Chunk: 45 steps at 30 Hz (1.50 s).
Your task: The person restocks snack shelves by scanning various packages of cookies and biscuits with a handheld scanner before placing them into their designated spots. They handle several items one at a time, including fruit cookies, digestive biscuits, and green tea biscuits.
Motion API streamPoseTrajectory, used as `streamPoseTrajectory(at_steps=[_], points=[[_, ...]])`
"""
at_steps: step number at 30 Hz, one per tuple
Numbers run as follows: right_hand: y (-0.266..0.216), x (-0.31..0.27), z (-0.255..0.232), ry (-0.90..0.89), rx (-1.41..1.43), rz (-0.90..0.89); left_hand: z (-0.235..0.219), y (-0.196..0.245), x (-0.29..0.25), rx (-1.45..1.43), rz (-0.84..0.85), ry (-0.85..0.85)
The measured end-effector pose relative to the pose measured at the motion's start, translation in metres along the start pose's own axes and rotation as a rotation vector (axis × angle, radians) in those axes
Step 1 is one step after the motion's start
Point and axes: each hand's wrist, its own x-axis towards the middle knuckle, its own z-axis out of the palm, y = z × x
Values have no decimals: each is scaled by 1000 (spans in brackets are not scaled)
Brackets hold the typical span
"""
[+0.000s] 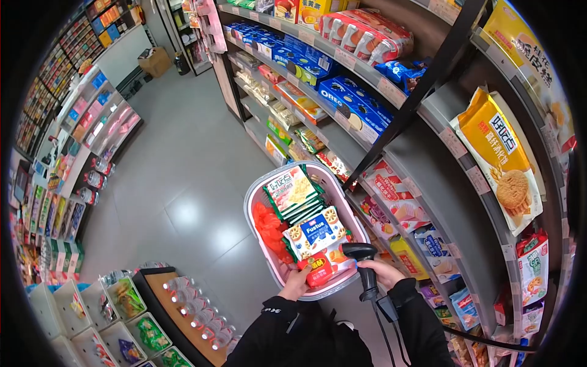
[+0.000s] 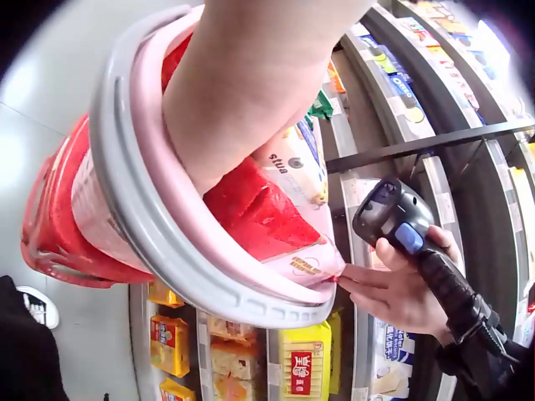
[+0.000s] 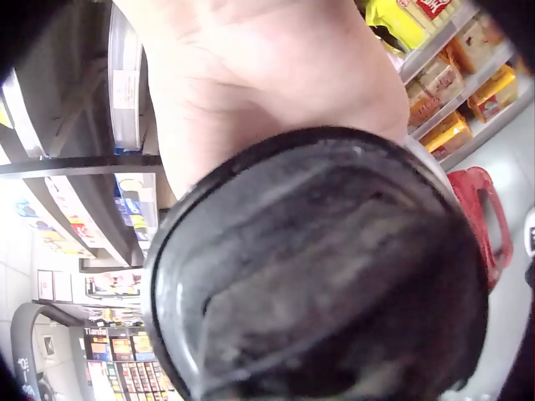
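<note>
Inside the pink-and-grey shopping basket (image 1: 249, 211), my left hand (image 1: 296, 284) grips the left edge of a red-and-white snack packet (image 1: 319, 272); its fingers are hidden by the basket wall in the left wrist view. My right hand (image 2: 401, 292) holds a black barcode scanner (image 2: 447, 284) with a blue button, and its fingertips pinch the packet's near corner at the rim. The scanner's black housing (image 3: 334, 276) fills much of the right wrist view. Behind the packet lie a white-and-blue Fustua biscuit pack (image 1: 315, 232), green-and-white biscuit packs (image 1: 290, 189) and a red plastic bag (image 1: 269, 226).
Shelves of packaged snacks stand close on the right, with blue Oreo boxes (image 1: 354, 107) and a yellow biscuit bag (image 1: 498, 159). At lower left are white candy bins (image 1: 125, 339) and several water bottles (image 1: 202, 312). A grey tiled floor (image 1: 177, 171) runs between.
</note>
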Motion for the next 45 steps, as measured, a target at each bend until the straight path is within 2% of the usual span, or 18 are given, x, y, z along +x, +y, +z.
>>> streamPoseTrajectory(at_steps=[5, 9, 14, 16, 20, 22, 24, 26, 28, 31, 32, 34, 36, 38, 40, 42, 44, 45], points=[[5, -2, 1, -21, -56, -89, -5, 0, 3, 8, 3, -99], [5, -20, -2, 16, -8, -151, -3, 15, -29, -11, -61, -157], [3, -53, 7, -82, -90, -371, -5, 28, -65, 48, -89, -249], [5, -63, 6, -105, -119, -376, -14, 29, -66, 59, -98, -279], [2, -96, 13, -185, -185, -603, 0, 34, -85, -11, -40, -324], [1, -117, 16, -162, -224, -627, 17, 40, -93, 14, 132, -506], [0, -136, 26, -41, -373, -863, 28, 47, -87, 98, 162, -583], [-7, -160, 34, -113, -490, -835, 55, 54, -86, -56, 21, -691], [-11, -178, 42, -203, -533, -854, 82, 54, -90, 9, 62, -662], [-3, -189, 38, -247, -419, -909, 104, 46, -89, -43, -43, -609], [4, -190, 31, -242, -403, -973, 111, 45, -88, -55, -79, -734], [16, -192, 23, -218, -155, -901, 125, 44, -89, -82, -160, -974], [11, -211, 19, -345, 12, -819, 138, 44, -92, -116, -248, -1205], [23, -218, 19, -262, 168, -727, 147, 48, -100, -161, -343, -1436], [40, -208, 12, -293, 83, -770, 156, 55, -116, -89, -295, -1316], [48, -208, 16, -276, 94, -769, 162, 55, -122, -156, -306, -1417], [53, -208, 21, -263, 94, -762, 168, 54, -129, -95, -248, -1361], [55, -208, 23, -262, 55, -755, 169, 54, -127, -101, -227, -1432]])
